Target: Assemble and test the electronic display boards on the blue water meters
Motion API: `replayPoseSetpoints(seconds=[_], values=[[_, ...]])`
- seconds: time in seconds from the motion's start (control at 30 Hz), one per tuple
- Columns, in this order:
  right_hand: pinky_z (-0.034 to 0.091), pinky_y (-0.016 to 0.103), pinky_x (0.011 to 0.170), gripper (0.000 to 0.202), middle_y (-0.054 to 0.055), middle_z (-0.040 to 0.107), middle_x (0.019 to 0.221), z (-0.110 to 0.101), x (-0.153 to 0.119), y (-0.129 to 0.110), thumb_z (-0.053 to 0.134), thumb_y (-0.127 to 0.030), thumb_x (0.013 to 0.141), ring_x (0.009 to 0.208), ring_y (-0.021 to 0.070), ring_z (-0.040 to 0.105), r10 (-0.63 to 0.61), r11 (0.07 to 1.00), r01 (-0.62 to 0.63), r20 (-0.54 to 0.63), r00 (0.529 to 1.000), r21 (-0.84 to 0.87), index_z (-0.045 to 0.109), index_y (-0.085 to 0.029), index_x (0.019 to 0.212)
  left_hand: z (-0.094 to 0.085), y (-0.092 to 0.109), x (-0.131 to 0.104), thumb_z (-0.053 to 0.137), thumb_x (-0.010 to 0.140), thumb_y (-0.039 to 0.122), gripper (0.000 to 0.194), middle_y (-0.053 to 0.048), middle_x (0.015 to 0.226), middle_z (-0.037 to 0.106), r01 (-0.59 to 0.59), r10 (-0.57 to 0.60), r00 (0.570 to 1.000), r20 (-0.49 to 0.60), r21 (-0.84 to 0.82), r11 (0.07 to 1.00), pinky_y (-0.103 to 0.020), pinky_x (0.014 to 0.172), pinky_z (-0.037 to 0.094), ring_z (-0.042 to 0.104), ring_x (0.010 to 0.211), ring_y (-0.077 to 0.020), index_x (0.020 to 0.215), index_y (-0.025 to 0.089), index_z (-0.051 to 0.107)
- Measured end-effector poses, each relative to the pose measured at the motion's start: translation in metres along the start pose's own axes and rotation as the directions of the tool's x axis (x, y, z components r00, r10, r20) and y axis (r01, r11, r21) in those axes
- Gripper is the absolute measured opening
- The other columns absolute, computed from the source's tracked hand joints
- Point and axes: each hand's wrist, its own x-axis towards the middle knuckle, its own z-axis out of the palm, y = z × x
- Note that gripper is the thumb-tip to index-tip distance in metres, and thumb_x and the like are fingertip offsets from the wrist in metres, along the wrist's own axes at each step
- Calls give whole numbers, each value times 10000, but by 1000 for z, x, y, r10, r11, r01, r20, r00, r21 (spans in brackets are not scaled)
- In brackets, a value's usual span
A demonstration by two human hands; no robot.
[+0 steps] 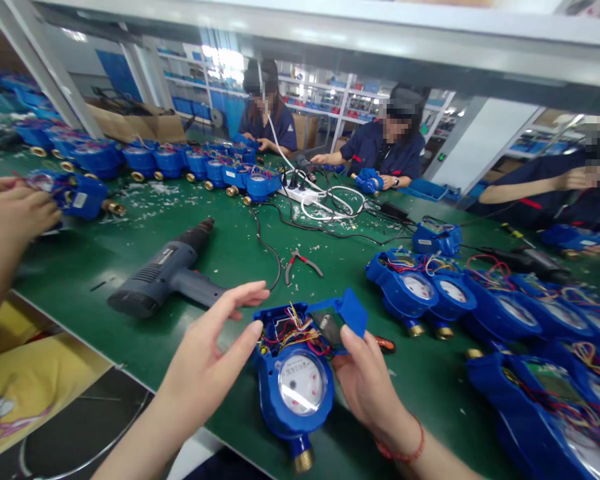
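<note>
A blue water meter with a round white dial and a brass end stands on the green bench before me. Its upper housing lies open, and a tangle of coloured wires shows inside. My right hand grips the raised blue cover, which has a dark panel on its inner side. At the housing's left edge is my left hand, fingers stretched apart; its thumb is close to the corner, and whether it touches I cannot tell. An orange-and-black handle shows partly behind my right hand.
A grey heat gun lies left of the meter, with red-handled cutters beyond it. More open meters stand at right. A power strip with cables sits farther back. A co-worker's hands hold a meter at left; several people sit opposite.
</note>
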Motion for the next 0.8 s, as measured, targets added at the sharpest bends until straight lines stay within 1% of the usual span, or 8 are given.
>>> replayPoseSetpoints(seconds=[0.13,0.23,0.3,0.37,0.47,0.6,0.67,0.8], values=[[551,317,740,288,36,721,923,7,8,-16,721,-451,783,817,189,662,101,990,-100,-2,995,103,691,-199,918,10,-18,33,606,835,302,340,-88,1205,679,-78,58,966,252,73,994,-444,1022,404,584,1145,-316,1156,218,684],[542,299,665,318,40,722,864,7,20,-21,764,-463,733,705,171,644,103,990,-102,1,995,95,708,-177,859,22,-22,46,613,815,281,369,-86,1161,694,-84,44,891,451,70,994,-424,970,441,617,1068,-293,1172,206,666],[530,294,668,360,33,715,805,6,33,-21,808,-482,671,687,168,628,49,995,-48,-8,999,83,711,-170,821,26,-25,50,603,823,265,269,-61,1027,712,-112,36,847,530,111,988,-378,886,465,629,954,-253,1070,205,693],[510,268,685,369,7,697,739,4,47,-19,847,-476,613,679,151,605,-28,997,30,-23,999,69,708,-173,770,27,-29,52,566,861,276,164,-36,890,691,-156,61,833,550,127,980,-343,830,453,607,878,-221,901,201,706],[494,252,706,364,-21,682,706,6,66,-14,867,-462,570,654,132,580,-87,994,88,-21,996,61,700,-177,724,27,-34,50,511,908,312,247,-18,778,646,-170,79,825,559,114,979,-325,792,424,571,829,-202,755,204,673],[499,286,677,348,-10,683,717,14,77,-4,800,-494,644,605,141,573,-37,996,33,53,998,77,695,-180,750,22,-38,44,646,813,336,147,9,708,599,-59,4,868,496,95,994,-300,691,421,550,725,-187,881,219,704],[491,278,656,331,-12,669,706,18,79,1,762,-494,691,600,138,563,-26,997,18,104,994,77,692,-182,778,21,-37,42,714,746,348,248,10,719,609,20,-52,905,421,80,997,-287,632,428,554,670,-179,961,226,720],[457,230,671,300,-29,631,715,24,84,-1,783,-441,700,632,104,531,-60,998,52,235,970,39,670,-168,753,22,-32,40,686,777,370,140,-21,747,678,42,-73,912,404,86,995,-294,661,459,609,732,-205,776,256,767]])
